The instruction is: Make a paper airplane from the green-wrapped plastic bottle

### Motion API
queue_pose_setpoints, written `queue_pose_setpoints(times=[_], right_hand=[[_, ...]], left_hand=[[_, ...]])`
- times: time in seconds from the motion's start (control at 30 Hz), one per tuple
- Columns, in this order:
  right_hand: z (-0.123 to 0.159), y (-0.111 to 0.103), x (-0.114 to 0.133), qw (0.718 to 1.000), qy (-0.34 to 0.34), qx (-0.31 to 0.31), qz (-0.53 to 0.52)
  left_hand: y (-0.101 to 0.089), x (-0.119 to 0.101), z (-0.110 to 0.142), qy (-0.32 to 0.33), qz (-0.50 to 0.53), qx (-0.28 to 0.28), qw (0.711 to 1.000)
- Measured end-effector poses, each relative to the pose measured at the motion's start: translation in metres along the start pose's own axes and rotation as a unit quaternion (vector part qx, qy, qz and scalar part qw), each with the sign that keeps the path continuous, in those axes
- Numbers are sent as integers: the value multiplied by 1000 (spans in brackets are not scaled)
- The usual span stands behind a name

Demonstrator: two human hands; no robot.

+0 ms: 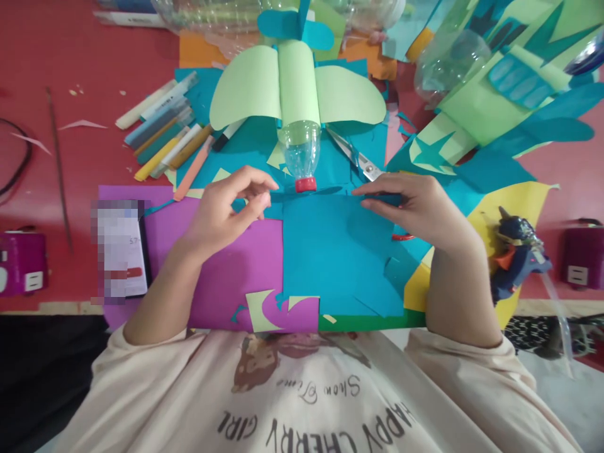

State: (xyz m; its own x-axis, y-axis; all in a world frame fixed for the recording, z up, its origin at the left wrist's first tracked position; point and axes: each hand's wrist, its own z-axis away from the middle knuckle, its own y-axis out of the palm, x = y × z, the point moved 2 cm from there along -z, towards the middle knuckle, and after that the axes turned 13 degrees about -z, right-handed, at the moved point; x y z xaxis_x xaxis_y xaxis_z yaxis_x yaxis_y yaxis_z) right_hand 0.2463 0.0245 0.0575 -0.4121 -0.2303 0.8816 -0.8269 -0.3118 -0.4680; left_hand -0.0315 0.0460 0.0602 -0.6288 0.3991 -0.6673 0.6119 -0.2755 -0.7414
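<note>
A plane made from a clear plastic bottle (302, 151) lies with its red cap (306, 184) toward me. Pale green paper wraps its body and forms the wings (248, 91), and blue paper makes the tail (283, 25). A thin blue paper strip (330, 190) crosses at the cap, seen nearly edge-on. My left hand (231, 204) hovers left of the cap, fingers bent, thumb and forefinger apart. My right hand (406, 201) is to the right of it, thumb and forefinger apart, over the red-handled scissors (365, 167). Neither hand visibly holds anything.
Markers (165, 132) lie at the left, above a phone (123, 251) on purple paper (226, 264). Blue paper (340, 264) covers the middle, with scraps (259, 311) near the front edge. A glue gun (519, 258) rests on yellow paper, and another green-and-blue paper model (491, 107) stands right.
</note>
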Motion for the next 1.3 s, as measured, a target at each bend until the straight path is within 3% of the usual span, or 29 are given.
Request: queue_pose_setpoints(times=[0.07, 0.13, 0.23, 0.37, 0.5, 0.6, 0.7, 0.77, 0.83, 0.93, 1.03, 1.1, 1.23, 1.3], right_hand=[[3, -6, 0, 1000, 18, -10, 12], [8, -9, 0, 999, 45, -16, 18], [20, -9, -1, 997, 69, -24, 30], [42, -6, -5, 995, 61, -51, 57], [68, 0, -7, 992, 76, -85, 54], [90, 10, -7, 978, 124, -160, 57], [115, 24, -4, 955, 194, -223, -4], [131, 34, 0, 950, 234, -194, -72], [142, 40, 6, 953, 265, -117, -90], [149, 39, 15, 959, 280, -29, -36], [135, 32, 19, 967, 239, -77, 48], [115, 31, 18, 977, 165, -117, 67], [66, 43, 10, 990, -21, -70, 123], [45, 53, 5, 986, -64, -16, 155]], left_hand=[[-3, -9, 19, 59, -79, -22, 995], [3, -19, 46, 158, -159, -1, 975], [22, -31, 93, 270, -194, 79, 940], [42, -28, 133, 329, -255, 180, 891], [40, 0, 135, 285, -297, 189, 892], [29, 24, 122, 268, -316, 172, 894], [14, 38, 106, 222, -364, 116, 897], [8, 38, 98, 181, -383, 97, 901], [7, 28, 93, 152, -382, 71, 909], [19, 0, 93, 197, -363, 54, 909], [41, -25, 96, 256, -338, 88, 902], [54, -33, 95, 276, -333, 118, 894], [70, -33, 91, 299, -343, 138, 880], [73, -30, 88, 303, -349, 143, 875]])
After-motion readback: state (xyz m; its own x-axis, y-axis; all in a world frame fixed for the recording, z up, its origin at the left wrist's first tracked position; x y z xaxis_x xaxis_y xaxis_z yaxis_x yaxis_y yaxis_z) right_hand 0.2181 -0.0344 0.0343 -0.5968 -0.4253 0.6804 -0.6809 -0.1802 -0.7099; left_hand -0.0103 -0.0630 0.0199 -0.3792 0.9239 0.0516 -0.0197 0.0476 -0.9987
